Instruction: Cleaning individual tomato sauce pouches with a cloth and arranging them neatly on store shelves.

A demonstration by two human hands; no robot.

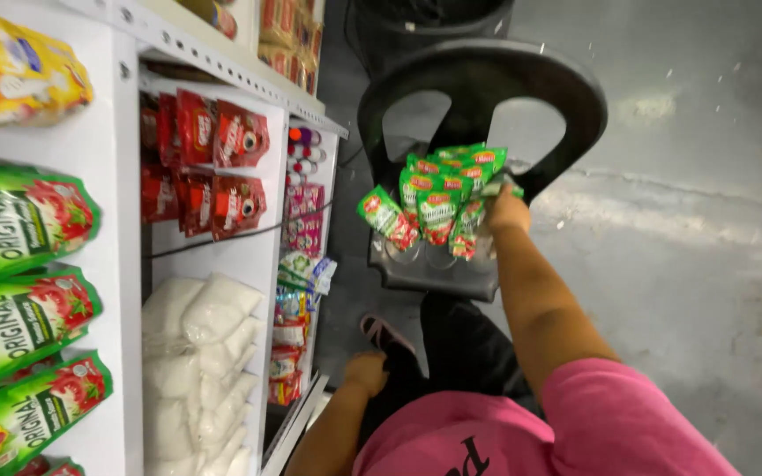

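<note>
Sachets, green with red ends, hang in a bunch from my right hand, out in front of me over the seat of a black plastic chair. My fingers are closed on the upper edge of the bunch, and the small packs fan out and droop to the left and below my grip. I judge them light and soft, with smooth film that can slip, so a few at the outside of the fan may slide away if I loosen the pinch. The best place to hold is where I hold now, at the joined top edges, not at the filled bellies, which can be squeezed.

My left hand is low, near the bottom of the white shelf and beside my dark shoe. It looks like a loose fist, and I cannot tell if it holds anything. On the shelf are bigger green pouches, red packets and white bags.
</note>
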